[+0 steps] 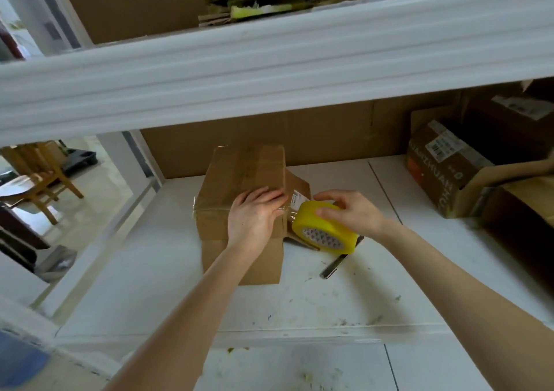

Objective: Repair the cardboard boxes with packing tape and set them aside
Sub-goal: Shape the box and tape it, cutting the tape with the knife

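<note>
My left grip (254,215) lies flat, pressing tape (288,212) onto the box (239,177); my right grip (352,210) curls round the roll (320,225) at 3 o'clock: I should pull taut, smooth outward

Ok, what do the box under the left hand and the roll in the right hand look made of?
Box: brown cardboard, matte, with creased edges and folded flaps. Tape roll: glossy translucent yellow plastic film, likely; a clear strip stretches to the box.
</note>
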